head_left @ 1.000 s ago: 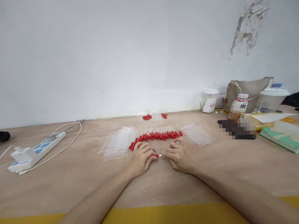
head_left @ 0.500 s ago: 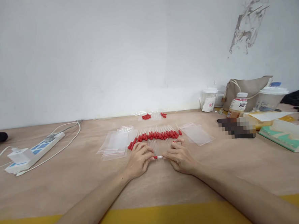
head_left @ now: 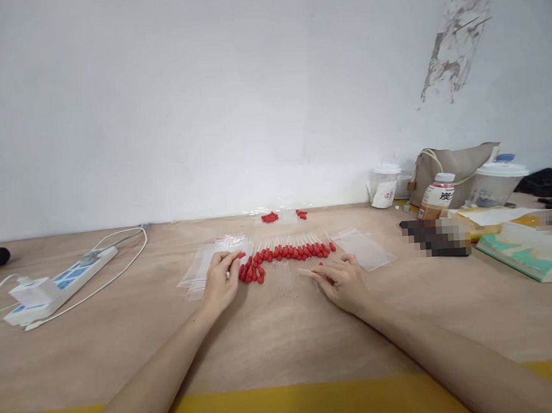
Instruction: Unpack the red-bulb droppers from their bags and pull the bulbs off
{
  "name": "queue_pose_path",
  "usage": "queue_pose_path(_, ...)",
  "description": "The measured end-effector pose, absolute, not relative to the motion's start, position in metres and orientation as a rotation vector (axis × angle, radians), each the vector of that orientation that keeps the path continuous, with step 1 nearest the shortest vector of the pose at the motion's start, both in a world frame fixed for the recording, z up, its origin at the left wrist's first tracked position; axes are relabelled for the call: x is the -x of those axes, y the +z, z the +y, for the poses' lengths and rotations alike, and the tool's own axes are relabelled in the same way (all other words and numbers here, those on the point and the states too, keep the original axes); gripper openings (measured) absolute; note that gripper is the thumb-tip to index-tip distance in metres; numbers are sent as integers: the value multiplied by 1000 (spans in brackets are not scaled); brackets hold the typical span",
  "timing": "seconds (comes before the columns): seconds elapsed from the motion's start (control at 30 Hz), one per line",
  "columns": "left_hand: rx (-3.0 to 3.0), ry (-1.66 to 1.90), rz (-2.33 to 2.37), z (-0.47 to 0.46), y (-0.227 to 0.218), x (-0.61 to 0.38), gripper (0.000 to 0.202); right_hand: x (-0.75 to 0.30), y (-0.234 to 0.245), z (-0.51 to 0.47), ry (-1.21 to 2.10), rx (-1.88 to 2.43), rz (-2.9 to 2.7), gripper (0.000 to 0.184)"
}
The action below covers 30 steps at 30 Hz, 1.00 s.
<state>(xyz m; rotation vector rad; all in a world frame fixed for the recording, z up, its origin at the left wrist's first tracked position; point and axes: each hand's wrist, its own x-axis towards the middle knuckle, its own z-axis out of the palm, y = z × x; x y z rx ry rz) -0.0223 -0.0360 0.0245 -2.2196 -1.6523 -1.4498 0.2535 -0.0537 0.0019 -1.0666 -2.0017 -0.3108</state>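
A row of glass droppers with red rubber bulbs (head_left: 292, 251) lies on the wooden table (head_left: 284, 337) in front of me. My left hand (head_left: 220, 279) rests at the left end of the row, by a small heap of red bulbs (head_left: 251, 273). Its fingers are curled, pinching a red bulb (head_left: 240, 255) at their tips. My right hand (head_left: 342, 280) lies to the right, its fingertips closed on a thin clear glass tube (head_left: 304, 271) that points left. Bare glass tubes (head_left: 282, 273) lie between my hands.
A stack of clear zip bags (head_left: 211, 263) lies under my left hand, and one bag (head_left: 363, 248) lies to the right. More red bulbs (head_left: 271, 217) sit by the wall. A power strip (head_left: 51, 287) lies at left. A bottle (head_left: 437, 196), cups, a bag and books are at right.
My hands, which held one dropper together at the centre, have come apart. The left hand has moved left and away with the red bulb; the right keeps the glass tube.
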Motion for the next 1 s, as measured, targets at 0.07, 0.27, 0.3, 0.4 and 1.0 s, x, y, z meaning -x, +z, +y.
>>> queue_pose_path(0.07,2127,-1390,-1774,-27,23,33,30,-250,7,-55,-316,1133,-2036,24)
queue_pose_path(0.27,2144,-1158,-1952,-13,12,51,32,-242,20,-43,-302,1352,-2119,26)
queue_pose_path(0.3,2154,-1133,-1957,-12,11,50,32,-239,20,-41,-301,1367,-2114,26)
queue_pose_path(0.4,2194,-1027,-1980,-11,9,48,29,-228,16,-37,-337,1355,-2136,26)
queue_pose_path(1.0,2237,-910,-2081,-14,12,45,36,-228,19,-56,-116,1219,-2200,45)
